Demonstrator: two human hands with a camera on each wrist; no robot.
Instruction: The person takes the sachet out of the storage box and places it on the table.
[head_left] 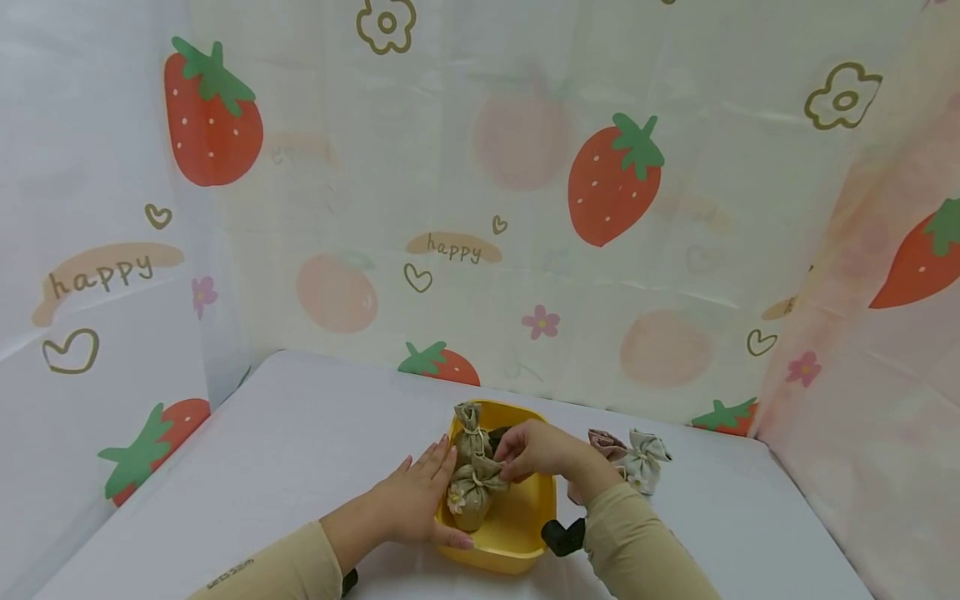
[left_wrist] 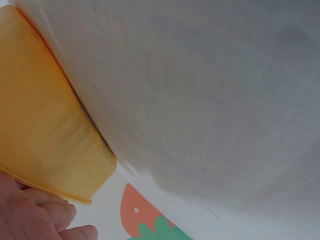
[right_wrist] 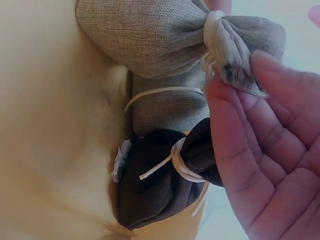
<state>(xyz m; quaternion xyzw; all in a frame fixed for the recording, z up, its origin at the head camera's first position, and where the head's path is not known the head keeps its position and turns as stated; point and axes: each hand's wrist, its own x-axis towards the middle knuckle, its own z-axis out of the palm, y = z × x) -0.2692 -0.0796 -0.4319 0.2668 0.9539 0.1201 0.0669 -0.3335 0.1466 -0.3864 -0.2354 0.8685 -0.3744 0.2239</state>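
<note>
A yellow plastic basin (head_left: 510,563) stands on the table and holds several small tied cloth pouches. With thumb and fingertips, my right hand (head_left: 538,452) pinches the gathered top of a grey-beige pouch (head_left: 471,510), which bears a small pale flower and lies at the basin's left side. Behind it is another grey-beige pouch (head_left: 472,442). In the right wrist view, a dark brown pouch (right_wrist: 155,192) tied with pale cord lies beside the pinched one. My left hand (head_left: 420,502) rests along the basin's left rim, fingers extended, thumb at the near rim.
Right of the basin, outside it, lie a pale pouch (head_left: 645,467) and a dusty-pink pouch (head_left: 606,443), partly behind my right forearm. A white cover (head_left: 300,433) lies over the table. Strawberry-print sheets (head_left: 450,167) enclose the back and sides.
</note>
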